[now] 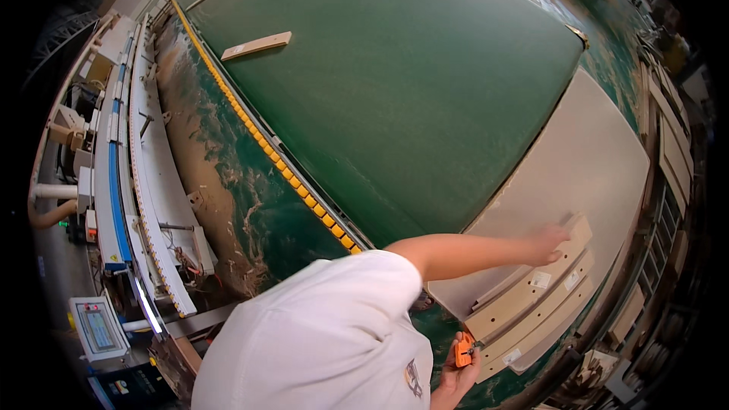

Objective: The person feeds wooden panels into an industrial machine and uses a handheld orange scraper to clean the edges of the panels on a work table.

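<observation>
My left hand (548, 246) reaches out to the right, over the far end of the nearest of several pale panel strips (510, 308). Motion blurs its fingers, so their grip on the strip is unclear. In my right hand (454, 381), close to the strips' lower ends, is a small orange hand tool (464, 351) with a dark part; its exact kind is unclear. The strips lie side by side, with small dark holes and white labels on them. Beneath them is a large pale board (566, 159).
A wide green table (425, 91) fills the middle, edged with a row of yellow rollers (266, 144). One loose wooden strip (257, 46) lies on it. Along the left runs a long machine (118, 175) with a control screen (99, 328). Stacked boards (668, 137) stand at the right.
</observation>
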The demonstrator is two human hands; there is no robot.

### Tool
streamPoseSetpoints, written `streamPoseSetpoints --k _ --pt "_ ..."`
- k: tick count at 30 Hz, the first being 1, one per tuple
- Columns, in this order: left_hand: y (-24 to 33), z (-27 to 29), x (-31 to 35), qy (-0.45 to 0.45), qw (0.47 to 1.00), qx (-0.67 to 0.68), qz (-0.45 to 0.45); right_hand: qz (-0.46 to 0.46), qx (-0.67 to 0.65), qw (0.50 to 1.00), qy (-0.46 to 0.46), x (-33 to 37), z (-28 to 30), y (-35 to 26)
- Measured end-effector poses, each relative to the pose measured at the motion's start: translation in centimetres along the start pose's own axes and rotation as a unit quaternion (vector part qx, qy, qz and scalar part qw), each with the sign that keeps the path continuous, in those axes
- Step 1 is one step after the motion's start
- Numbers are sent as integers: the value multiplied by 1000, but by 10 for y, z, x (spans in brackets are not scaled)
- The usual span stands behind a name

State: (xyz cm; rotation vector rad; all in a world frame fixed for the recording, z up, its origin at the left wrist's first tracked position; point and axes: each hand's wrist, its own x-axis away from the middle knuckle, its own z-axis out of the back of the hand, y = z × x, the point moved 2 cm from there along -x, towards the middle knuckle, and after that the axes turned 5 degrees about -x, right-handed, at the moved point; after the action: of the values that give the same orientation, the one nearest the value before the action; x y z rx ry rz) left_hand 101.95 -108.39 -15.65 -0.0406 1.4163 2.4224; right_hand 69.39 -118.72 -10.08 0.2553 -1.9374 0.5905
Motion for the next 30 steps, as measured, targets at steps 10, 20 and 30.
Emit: streamPoseSetpoints --k 10,20,30 --pt "-200 336 183 306 890 -295 165 -25 106 994 15 -17 7 25" --pt "-305 566 292 191 673 -514 496 15 157 982 109 -12 17 51" --pt "-317 617 287 -33 659 -572 487 21 218 973 77 -19 21 53"
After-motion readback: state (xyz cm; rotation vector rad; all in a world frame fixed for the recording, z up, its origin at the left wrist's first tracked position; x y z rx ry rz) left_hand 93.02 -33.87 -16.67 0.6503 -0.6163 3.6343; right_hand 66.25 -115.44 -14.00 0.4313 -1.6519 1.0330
